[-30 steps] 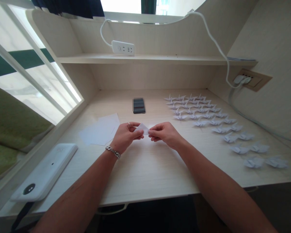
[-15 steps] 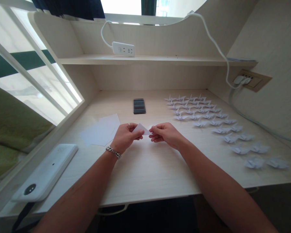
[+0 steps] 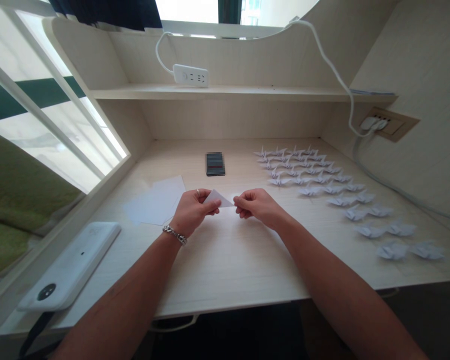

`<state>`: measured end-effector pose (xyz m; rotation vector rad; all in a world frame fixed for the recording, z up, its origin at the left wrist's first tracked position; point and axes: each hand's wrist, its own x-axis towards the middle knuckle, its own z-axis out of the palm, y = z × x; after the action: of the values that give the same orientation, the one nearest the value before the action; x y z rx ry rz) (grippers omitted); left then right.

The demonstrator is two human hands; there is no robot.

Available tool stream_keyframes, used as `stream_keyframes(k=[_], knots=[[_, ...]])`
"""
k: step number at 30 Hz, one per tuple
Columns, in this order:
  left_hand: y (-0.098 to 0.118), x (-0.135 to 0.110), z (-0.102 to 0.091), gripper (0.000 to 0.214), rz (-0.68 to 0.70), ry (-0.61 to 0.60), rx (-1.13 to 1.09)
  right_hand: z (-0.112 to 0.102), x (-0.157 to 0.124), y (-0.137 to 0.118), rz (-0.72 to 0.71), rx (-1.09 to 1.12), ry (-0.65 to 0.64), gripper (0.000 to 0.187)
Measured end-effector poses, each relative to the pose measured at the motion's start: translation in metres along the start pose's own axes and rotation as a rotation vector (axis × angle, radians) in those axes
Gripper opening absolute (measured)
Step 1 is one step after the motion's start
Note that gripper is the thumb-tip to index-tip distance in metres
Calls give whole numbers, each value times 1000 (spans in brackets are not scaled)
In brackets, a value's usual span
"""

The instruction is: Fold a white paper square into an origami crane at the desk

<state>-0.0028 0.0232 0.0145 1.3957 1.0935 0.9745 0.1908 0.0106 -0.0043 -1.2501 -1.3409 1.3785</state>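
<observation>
Bridging left hand point(image 3: 192, 209) and right hand point(image 3: 258, 205), folded paper point(image 3: 215, 196); left pinching body; right pinching tip

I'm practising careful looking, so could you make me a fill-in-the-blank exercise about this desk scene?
1. The left hand holds a folded paper, one tip of which is at the fingers of the ____ hand.
2. A silver chain-link ____ circles the left wrist.
3. Paper cranes are on the right of the desk, flat sheets on the ____.
4. The power strip is on the ____ above the desk.

Missing words: right; bracelet; left; shelf.
</observation>
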Motion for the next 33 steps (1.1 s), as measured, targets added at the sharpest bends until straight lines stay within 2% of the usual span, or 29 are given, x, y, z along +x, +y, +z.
stream_keyframes(k=[2, 4, 6, 9, 14, 17, 20, 23, 27, 33], knots=[[0, 0, 0, 29, 0, 4, 4, 0, 2, 1, 10, 28, 26, 45], [1, -1, 0, 28, 3, -4, 22, 3, 3, 3, -12, 1, -15, 48], [2, -1, 0, 26, 9, -11, 37, 6, 3, 4, -41, -77, -69, 45], [4, -2, 1, 24, 19, -26, 39, 6, 0, 4, -58, -157, -75, 39], [1, -2, 3, 22, 26, -34, 43, 3, -2, 2, -75, -148, -83, 33], [-1, -2, 4, 22, 32, -83, 44, 8, -1, 3, -90, -87, -90, 31], [-3, -1, 4, 26, 20, -126, 34, 12, 0, 2, -131, -128, -47, 28], [-5, 1, 4, 28, 56, -84, 81, 12, -2, 0, -135, -180, -66, 25], [-7, 4, 5, 27, 131, -47, 140, 15, -3, -1, -110, -127, -89, 22], [-5, 2, 5, 31, 65, -13, 166, 20, -1, 1, -186, -90, -38, 17]])
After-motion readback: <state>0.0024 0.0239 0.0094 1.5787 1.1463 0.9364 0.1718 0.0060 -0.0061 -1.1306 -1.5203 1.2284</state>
